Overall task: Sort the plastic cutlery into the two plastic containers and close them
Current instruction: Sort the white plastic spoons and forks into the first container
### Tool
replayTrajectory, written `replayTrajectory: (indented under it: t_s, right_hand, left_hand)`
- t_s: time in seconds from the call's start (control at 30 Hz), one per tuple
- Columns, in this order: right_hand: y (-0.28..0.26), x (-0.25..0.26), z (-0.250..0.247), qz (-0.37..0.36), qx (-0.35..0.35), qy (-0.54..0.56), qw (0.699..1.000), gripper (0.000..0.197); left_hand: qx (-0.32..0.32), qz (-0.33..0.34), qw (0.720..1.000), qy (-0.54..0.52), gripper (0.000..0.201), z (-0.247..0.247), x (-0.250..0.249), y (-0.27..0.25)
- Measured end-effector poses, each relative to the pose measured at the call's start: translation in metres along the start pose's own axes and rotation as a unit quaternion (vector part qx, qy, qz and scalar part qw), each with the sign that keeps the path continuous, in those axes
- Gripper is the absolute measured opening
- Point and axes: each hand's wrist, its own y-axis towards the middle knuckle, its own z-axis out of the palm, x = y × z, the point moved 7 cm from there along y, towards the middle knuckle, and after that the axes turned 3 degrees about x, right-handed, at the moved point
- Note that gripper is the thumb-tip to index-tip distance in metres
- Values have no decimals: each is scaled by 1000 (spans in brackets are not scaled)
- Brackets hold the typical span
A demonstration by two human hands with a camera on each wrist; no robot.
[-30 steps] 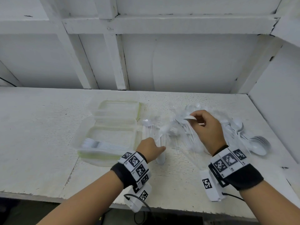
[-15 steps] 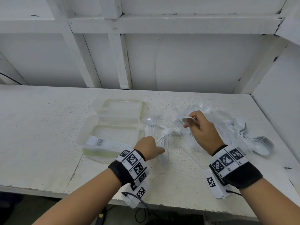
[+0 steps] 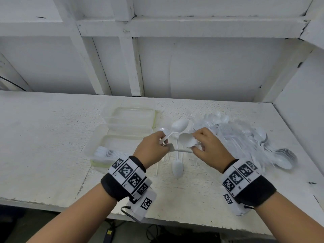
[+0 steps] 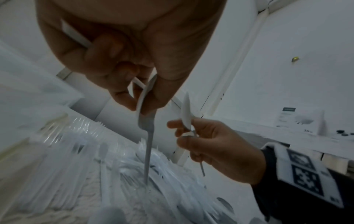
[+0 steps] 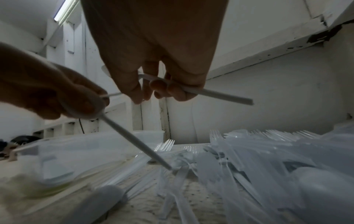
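Near the bench edge, the left hand (image 3: 152, 149) grips two white spoons (image 3: 178, 127) and the right hand (image 3: 209, 148) pinches another. I'd nest the bowls before dropping them in the far open container (image 3: 112, 120), left of the pile (image 3: 245, 137).

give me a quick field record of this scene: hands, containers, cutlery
left hand: holds white spoons by the handles
right hand: holds a white spoon, bowl up
near container: open, row of white forks inside
far container: open, looks empty
loose pile: clear forks and white spoons, right of the containers
table: white, one spoon lying near the front
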Motion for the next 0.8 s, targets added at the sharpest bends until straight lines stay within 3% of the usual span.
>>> replayTrajectory:
  t_s: [0.07,0.17,0.27,0.4,0.47,0.53,0.6,0.67,0.8]
  right_hand:
    - [2,8,9,-22,27,2,999,32]
    - [3,16,22,-5,50,30,998,23]
    - [2,13,20,39,25,56,997,15]
    - [-6,-9,3,105,-5,59,993,20]
    - [-13,-28,-9,177,-43,141,973,17]
    - [-19,-44,-19,226,-84,201,950,18]
    - [-23,-53,-28,238,-103,182,948,17]
    - [-25,-53,-34,236,-95,150,955,17]
    - [-15,-45,-29,218,-19,105,970,20]
  left_hand:
    - [-11,22,999,-28,11,-5,-6,-1]
    - [-20,28,987,-155,12,-6,-9,1]
    - [-2,13,966,-257,14,-1,-12,0]
    - [-4,-45,949,-311,39,13,-3,7]
    - [13,-64,961,-268,29,27,4,15]
    - [71,-56,987,-131,15,45,8,25]
    - [148,-45,988,5,19,66,12,29]
    - [199,-40,975,89,31,80,17,30]
    - [218,-13,965,147,32,88,21,28]
